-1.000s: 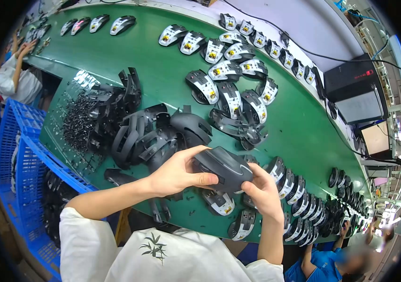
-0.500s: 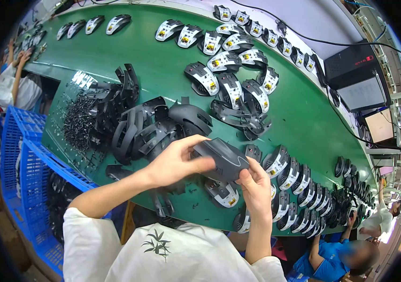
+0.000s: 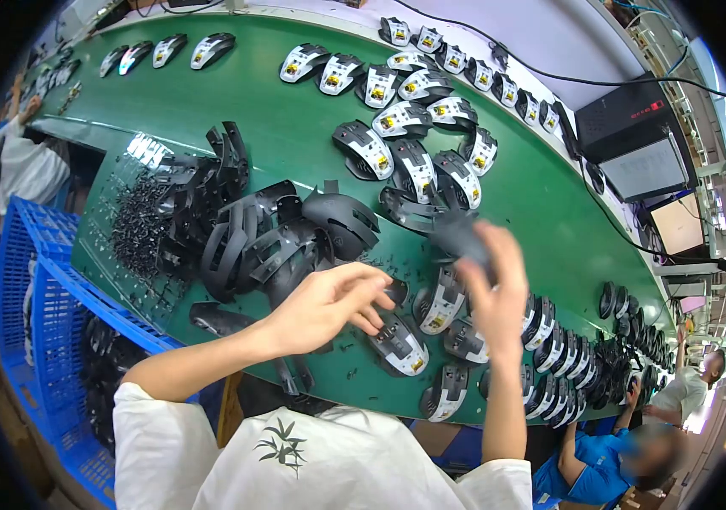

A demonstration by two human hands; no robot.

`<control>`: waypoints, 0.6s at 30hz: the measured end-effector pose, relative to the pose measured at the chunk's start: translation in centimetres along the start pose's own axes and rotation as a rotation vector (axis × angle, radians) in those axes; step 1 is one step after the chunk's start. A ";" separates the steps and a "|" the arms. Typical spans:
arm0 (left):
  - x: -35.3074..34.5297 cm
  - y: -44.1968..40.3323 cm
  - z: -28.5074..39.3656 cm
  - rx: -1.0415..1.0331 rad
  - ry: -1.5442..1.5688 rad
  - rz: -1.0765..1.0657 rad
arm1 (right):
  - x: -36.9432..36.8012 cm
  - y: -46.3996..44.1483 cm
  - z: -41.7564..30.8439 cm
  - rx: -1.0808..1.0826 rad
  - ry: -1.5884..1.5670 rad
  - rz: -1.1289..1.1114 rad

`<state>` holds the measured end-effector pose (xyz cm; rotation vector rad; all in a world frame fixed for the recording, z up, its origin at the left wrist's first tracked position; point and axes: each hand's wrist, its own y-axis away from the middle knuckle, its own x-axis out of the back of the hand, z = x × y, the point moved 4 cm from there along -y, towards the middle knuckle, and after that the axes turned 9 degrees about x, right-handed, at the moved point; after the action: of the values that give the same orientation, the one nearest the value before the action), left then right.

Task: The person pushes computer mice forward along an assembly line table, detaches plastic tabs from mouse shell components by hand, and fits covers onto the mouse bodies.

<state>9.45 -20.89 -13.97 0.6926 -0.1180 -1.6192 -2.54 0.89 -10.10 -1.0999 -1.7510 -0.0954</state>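
Though blurry, mouse (image 3: 456, 236), long axis seemingly diagonal.

Held mouse (image 3: 458, 238): dk plast., looks matt tho blurred. Shells (image 3: 339, 223): blk plast., matt w/ some sheen. Mice (image 3: 400, 347): smooth blk + silvery plast. Table (image 3: 541, 217): smooth grn, semi-gloss. Crate (image 3: 59, 340): blue plast., sl. glossy. Shirt (image 3: 337, 467): wht cloth, matt.

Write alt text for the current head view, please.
The person's right hand holds a blurred dark object over a green table; the half-curled left hand holds nothing visible. Black shells and a heap of small dark parts lie at picture left, black-and-white mouse bodies beyond and at picture right.
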 end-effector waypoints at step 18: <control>-0.5 -0.2 -0.2 -0.297 -0.514 0.110 | -4.0 -1.4 7.8 -0.364 0.277 -0.231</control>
<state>9.39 -20.31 -14.04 0.0327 -0.2765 -1.6331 -8.78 1.66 -16.37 -1.0737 -1.6370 -0.6996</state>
